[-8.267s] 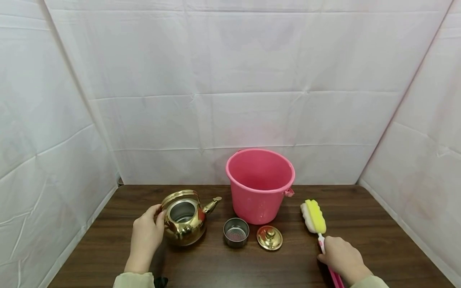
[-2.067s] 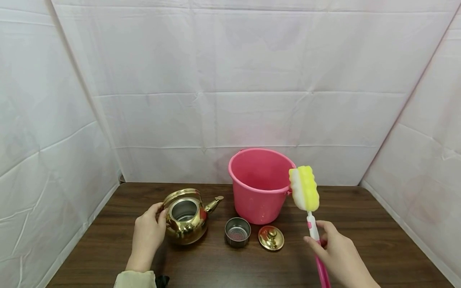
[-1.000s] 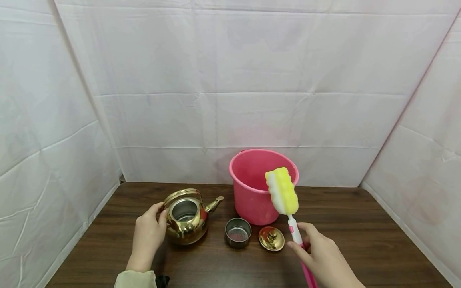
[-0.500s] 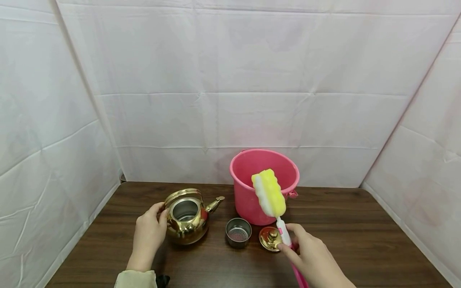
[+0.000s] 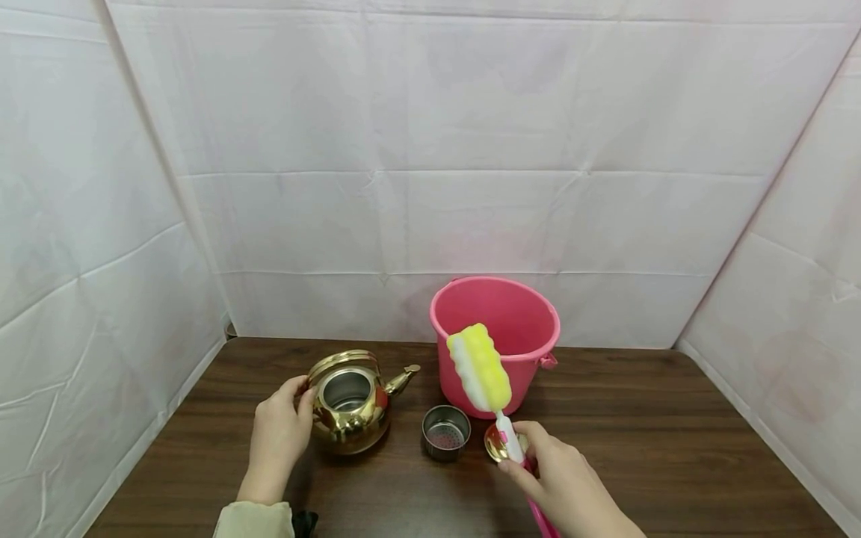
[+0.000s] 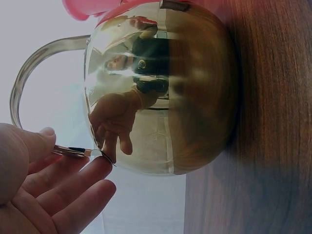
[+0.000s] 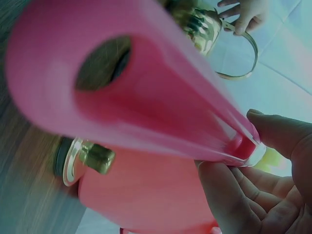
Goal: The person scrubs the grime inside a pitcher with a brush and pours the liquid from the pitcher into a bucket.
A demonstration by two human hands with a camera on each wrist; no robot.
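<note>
On the left of the table stands a lidless gold teapot [image 5: 351, 415], its spout toward the right. My left hand [image 5: 281, 433] pinches the lower part of its arched handle [image 6: 31, 73] between thumb and fingers. A sponge brush with a yellow and white head [image 5: 480, 368] and a pink and white handle is raised in my right hand [image 5: 561, 478]. Thumb and fingertips hold that brush handle [image 7: 146, 87] near its white collar. The brush head overlaps the front of the pink bucket [image 5: 531, 388] in the head view. Under the brush handle lies the gold lid [image 5: 494, 444], partly covered.
A small steel strainer cup [image 5: 446, 433] sits between the teapot and the lid. The bucket stands upright behind them, near the white cloth backdrop [image 5: 430, 187]. White cloth also walls both sides of the dark wooden table [image 5: 673, 433].
My right hand has lifted the brush off the table and carried it left, from beside the bucket to in front of it. My left hand stays on the teapot handle.
</note>
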